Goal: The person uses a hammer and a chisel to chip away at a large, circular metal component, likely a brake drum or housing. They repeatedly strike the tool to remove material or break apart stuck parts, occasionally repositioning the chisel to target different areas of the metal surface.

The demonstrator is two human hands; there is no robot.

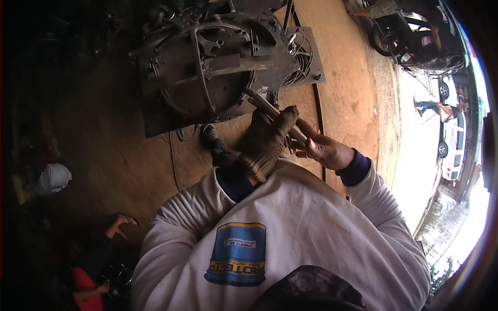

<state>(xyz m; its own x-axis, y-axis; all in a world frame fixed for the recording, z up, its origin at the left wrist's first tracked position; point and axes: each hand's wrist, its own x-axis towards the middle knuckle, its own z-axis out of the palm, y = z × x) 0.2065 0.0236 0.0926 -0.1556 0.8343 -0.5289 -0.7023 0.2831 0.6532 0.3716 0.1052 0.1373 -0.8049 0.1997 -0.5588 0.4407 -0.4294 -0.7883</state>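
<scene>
In front of my chest, both hands grip a long, narrow, greyish bar-like piece point(267, 108). Its exact kind I cannot make out. My left hand point(267, 140), in a worn brown knit glove, is wrapped around its middle. The far end sticks out of the glove and slants toward the metal worktable point(270, 78). My bare right hand point(329, 151) is closed at the near end, thumb on top and fingers behind. Part of the piece is hidden by the glove. Beyond it on the table lie an open-ended wrench point(211, 46) and a round metal frame point(198, 65).
Coiled wire or thin rods point(306, 59) sit at the table's right side. A cable point(173, 160) runs over the brown floor point(124, 171). At lower left a person in red point(85, 285) sits low. A motorcycle point(386, 39), a white vehicle point(455, 147) and a walking person point(441, 110) are at right.
</scene>
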